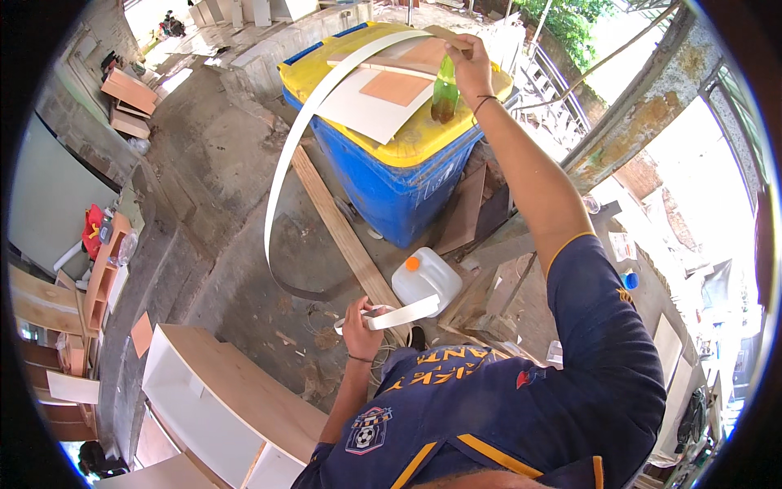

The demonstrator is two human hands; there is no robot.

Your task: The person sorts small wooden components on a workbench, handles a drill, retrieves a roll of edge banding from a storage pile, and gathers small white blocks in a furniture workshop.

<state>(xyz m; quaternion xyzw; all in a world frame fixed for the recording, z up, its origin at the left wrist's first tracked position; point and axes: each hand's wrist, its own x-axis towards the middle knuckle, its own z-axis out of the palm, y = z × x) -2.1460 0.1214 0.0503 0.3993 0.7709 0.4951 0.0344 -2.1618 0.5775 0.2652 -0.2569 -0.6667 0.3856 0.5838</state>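
- Your white edging strip (285, 155) bows in one long arc, from over the bin lid up high down to your waist, its low end curling back toward you.
- Your green bottle (445, 90) stands upright on that yellow lid, just under the strip's top end.

Smooth white plastic edging strip (285, 163); glossy green bottle (445, 91).

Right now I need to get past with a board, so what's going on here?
A person is stretching out a long white strip. The right hand holds its far end up over a blue bin with a yellow lid, beside a green bottle standing on the lid. The left hand grips the near end low down, next to a white jug. The strip sags in a wide loop between them.
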